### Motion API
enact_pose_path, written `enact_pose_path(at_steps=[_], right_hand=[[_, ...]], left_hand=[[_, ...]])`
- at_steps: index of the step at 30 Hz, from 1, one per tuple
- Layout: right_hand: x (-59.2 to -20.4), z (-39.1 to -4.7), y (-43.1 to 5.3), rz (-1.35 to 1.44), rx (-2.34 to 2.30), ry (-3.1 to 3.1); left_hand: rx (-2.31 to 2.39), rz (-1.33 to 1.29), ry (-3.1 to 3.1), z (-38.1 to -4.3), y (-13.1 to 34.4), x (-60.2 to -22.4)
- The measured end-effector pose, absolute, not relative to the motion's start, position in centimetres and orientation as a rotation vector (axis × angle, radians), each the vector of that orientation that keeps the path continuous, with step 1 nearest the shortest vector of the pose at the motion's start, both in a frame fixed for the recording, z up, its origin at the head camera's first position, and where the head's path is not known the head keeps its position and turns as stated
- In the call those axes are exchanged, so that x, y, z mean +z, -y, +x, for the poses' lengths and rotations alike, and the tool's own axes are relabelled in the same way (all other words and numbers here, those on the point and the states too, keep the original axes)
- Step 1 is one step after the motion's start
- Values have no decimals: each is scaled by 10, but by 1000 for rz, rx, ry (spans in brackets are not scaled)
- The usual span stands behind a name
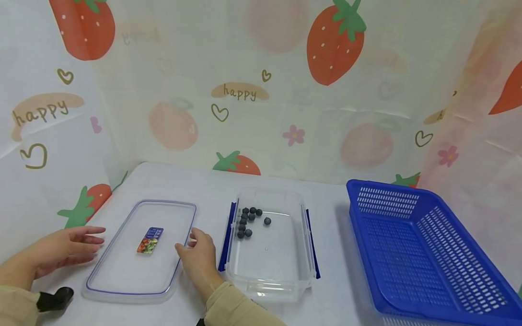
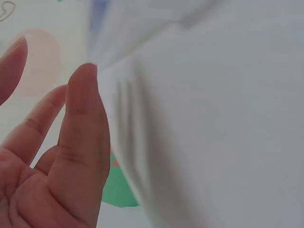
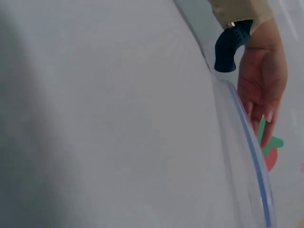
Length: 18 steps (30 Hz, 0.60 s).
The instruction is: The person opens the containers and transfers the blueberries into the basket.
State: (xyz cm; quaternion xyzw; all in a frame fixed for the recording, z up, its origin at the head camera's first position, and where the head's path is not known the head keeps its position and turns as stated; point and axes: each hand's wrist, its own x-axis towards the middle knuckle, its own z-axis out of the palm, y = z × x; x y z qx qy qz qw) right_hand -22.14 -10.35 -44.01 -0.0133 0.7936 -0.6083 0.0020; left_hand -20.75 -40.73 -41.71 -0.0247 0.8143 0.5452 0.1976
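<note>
A clear rectangular lid (image 1: 119, 268) with a blue seal lies flat on the white table, a small colourful label (image 1: 150, 240) on it. Just off its left edge is my left hand (image 1: 70, 250), fingers loosely extended and holding nothing; the left wrist view shows the same hand (image 2: 71, 152) with its fingers apart. My right hand (image 1: 203, 259) is at the lid's right edge, its thumb overlapping the rim and its fingers slightly bent. To its right stands a clear plastic container (image 1: 279, 259) with blue side clips, holding several blueberries (image 1: 251, 217) towards its left side.
A large blue plastic basket (image 1: 411, 302) with perforated walls stands on the right of the table (image 1: 330, 280). A fruit-print cloth (image 1: 262, 120) hangs behind and at both sides. Black wrist mounts (image 1: 55, 299) sit by both sleeves.
</note>
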Motion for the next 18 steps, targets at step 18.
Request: enact_pose_path(at_steps=[18], right_hand=[[-351, -191, 67, -279, -2241, -2024]], left_hand=[[1651, 127, -2455, -215, 362, -355]])
